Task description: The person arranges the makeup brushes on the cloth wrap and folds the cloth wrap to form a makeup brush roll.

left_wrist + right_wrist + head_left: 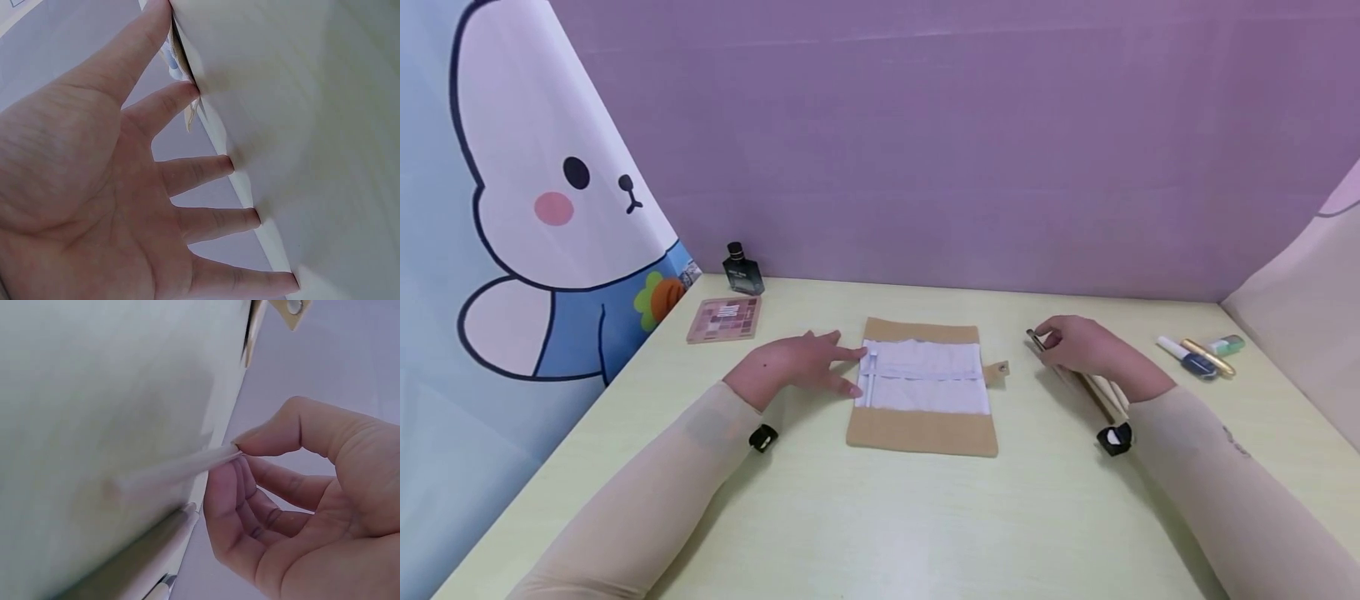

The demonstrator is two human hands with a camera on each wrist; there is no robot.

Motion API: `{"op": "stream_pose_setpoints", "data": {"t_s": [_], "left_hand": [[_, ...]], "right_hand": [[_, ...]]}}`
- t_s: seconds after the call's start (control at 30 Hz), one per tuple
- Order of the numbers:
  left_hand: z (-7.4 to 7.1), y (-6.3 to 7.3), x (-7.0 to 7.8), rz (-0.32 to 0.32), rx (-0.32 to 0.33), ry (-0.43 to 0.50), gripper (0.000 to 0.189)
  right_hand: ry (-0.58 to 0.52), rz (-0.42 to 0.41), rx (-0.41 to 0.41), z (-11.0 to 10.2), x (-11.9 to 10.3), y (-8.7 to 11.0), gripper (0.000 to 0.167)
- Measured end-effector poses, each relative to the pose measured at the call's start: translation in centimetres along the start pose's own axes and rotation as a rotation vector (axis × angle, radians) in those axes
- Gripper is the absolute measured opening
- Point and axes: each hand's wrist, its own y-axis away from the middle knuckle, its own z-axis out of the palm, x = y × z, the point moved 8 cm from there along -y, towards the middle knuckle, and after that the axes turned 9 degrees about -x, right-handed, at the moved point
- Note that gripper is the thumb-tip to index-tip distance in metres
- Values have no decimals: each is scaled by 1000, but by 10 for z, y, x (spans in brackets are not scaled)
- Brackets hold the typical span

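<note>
Evidently a loading step: the left hand (793,364), fingers flat, steadies the brush roll (922,387) at frame centre while the right hand (1082,343), right of centre, pinches one slim brush (1078,379) from the bundle, which next needs carrying to a white pocket.

brushes (1093,387) partly hidden under right hand (1086,346), perhaps three

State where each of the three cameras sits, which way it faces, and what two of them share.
Head: above, facing forward and down at the pale yellow-green table; both sleeved forearms and hands show.
Left wrist: under the left hand, facing its palm and spread fingers on the table.
Right wrist: under the right hand, pinching a thin pale stick.
Shared: the tan fabric roll-up pouch also edges the left wrist view.
</note>
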Motion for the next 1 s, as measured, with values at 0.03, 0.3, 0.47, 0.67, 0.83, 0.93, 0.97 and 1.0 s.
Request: {"op": "stream_pose_setpoints", "data": {"t_s": [0.03,0.3,0.47,0.67,0.83,0.93,0.97,1.0], "left_hand": [[0,0,0,0,1,2,82],[0,0,-1,1,5,10,82],[0,0,-1,1,4,3,82],[0,0,-1,5,7,-11,82],[0,0,0,7,9,-15,82],[0,0,-1,4,9,-17,82],[1,0,-1,2,9,-18,82],[1,0,-1,1,8,-18,82]], "right_hand": [[-17,-4,2,-1,-1,-1,56],[-188,-17,11,-3,-7,-5,56],[-270,-53,34,-7,-15,-5,55],[-324,-76,51,-11,-19,-11,57],[-389,-90,56,-14,-27,-14,59],[-446,-107,56,-16,-34,-14,59],[-462,-114,56,-16,-37,-14,59],[-481,-117,55,-16,-40,-14,58]]}}
